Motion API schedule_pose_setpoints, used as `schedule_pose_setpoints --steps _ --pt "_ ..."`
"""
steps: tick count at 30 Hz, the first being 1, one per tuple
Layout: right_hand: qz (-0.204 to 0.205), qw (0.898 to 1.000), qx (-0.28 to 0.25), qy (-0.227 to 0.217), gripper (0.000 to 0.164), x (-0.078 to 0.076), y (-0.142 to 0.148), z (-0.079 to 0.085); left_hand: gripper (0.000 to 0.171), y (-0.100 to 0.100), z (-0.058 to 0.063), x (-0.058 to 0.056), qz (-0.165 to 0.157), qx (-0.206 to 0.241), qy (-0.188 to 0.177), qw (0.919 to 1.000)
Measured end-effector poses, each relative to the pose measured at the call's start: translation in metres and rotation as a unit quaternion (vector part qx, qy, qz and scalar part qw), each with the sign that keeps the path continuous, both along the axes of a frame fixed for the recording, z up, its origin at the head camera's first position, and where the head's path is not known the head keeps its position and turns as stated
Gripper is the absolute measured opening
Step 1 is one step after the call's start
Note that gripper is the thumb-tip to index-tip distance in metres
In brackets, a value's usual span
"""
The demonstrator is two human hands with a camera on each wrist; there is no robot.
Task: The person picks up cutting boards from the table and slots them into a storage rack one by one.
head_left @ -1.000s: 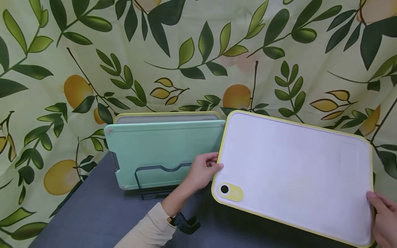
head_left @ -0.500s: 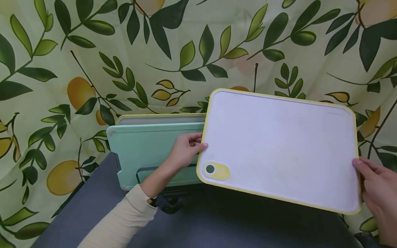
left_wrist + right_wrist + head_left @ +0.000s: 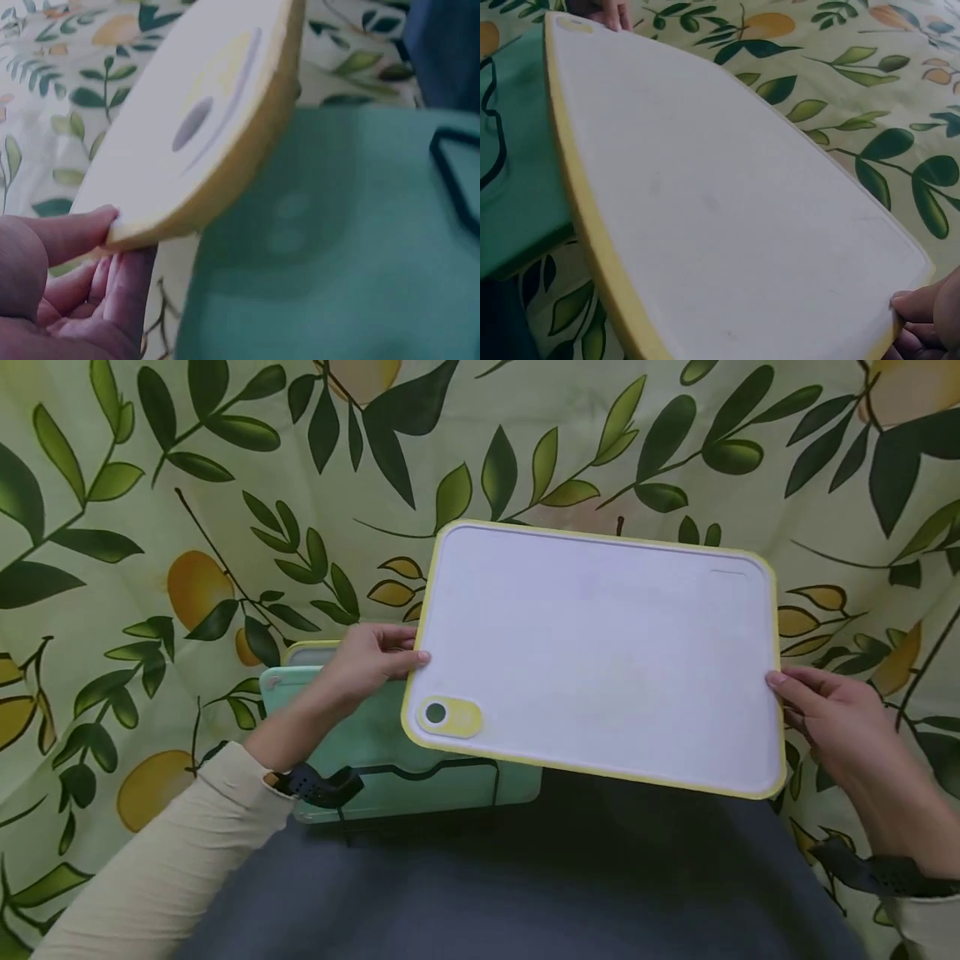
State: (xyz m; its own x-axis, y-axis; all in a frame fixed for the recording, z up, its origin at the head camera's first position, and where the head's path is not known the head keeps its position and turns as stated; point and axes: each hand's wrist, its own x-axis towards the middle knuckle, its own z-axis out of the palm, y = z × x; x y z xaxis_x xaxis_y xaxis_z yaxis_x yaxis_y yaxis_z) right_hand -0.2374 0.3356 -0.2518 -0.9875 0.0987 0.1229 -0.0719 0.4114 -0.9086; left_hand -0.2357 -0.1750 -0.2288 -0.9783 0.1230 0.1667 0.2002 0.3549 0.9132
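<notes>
A white cutting board (image 3: 600, 652) with a yellow rim is held up between both hands, tilted slightly down to the right. My left hand (image 3: 367, 664) pinches its left edge, thumb on the white face, as the left wrist view shows with the board's edge (image 3: 247, 157) between thumb and fingers. On the opposite short edge, my right hand (image 3: 832, 714) grips with thumb in front and fingers behind. A yellow patch with a round hole (image 3: 436, 713) marks the board's lower left corner. Behind it, a green cutting board (image 3: 442, 789) stands in a dark wire rack (image 3: 420, 771), partly hidden.
Another yellow-rimmed board (image 3: 311, 653) stands behind the green one, mostly covered. A dark grey tabletop (image 3: 525, 877) lies beneath. Close behind hangs a cloth (image 3: 570, 460) printed with leaves and fruit. Each wrist wears a dark strap (image 3: 318, 785).
Both hands have carried the white cutting board up and to the left, so that it now overlaps more of the green board and rack. Their grip stays on its two short edges.
</notes>
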Motion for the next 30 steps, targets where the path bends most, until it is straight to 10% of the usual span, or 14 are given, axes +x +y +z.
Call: schedule_pose_setpoints --steps 10,21,30 --pt "0.07 0.997 0.006 0.023 0.066 -0.04 -0.051 0.042 0.057 -0.047 0.036 -0.007 0.015 -0.033 -0.014 0.9992" --pt "0.06 0.995 -0.011 0.084 0.046 -0.076 -0.102 0.071 0.054 -0.076 0.065 -0.027 0.055 -0.08 0.024 0.995" --pt "0.085 0.993 -0.061 0.057 0.047 -0.107 -0.131 0.097 0.06 -0.097 0.086 -0.043 0.101 0.011 0.032 0.9943"
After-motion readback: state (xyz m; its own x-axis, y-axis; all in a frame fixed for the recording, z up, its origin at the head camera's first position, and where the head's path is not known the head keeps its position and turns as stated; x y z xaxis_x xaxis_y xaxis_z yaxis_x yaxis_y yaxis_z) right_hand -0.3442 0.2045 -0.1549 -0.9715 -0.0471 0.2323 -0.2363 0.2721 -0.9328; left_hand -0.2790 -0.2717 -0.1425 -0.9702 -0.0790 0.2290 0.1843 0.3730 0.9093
